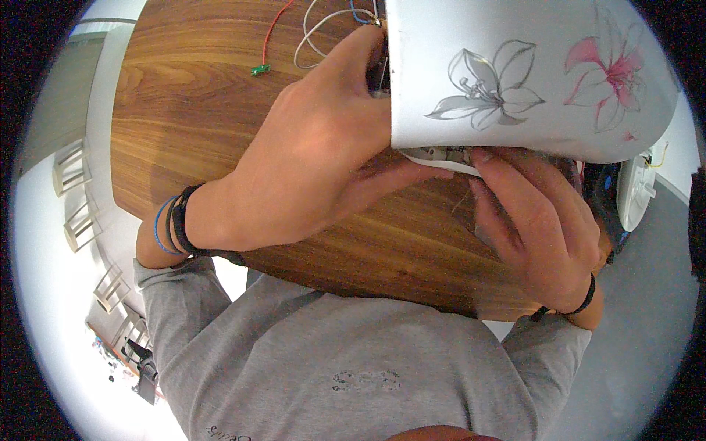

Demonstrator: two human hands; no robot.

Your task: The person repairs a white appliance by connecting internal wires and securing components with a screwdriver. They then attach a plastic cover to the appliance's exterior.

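A white, curved appliance housing [544, 132] with a grey and a pink flower drawn on it fills the upper right. My left hand [309, 140] is closed on its left edge, the thumb reaching under the lower rim. At that rim a narrow gap shows greyish metal parts [452, 155] inside, above a white strip. My right hand [533, 213] is bent in below the housing, its fingertips pressed at the gap beside the metal parts. What those fingers pinch, if anything, is hidden. A thin brownish wire [462, 200] hangs between the two hands.
The wooden table [184, 110] lies under everything. A red wire [274, 33] ends in a small green connector [260, 70] at the upper left, beside a looped white cable [305, 40]. A white rounded part [637, 195] and dark things stand at the right edge.
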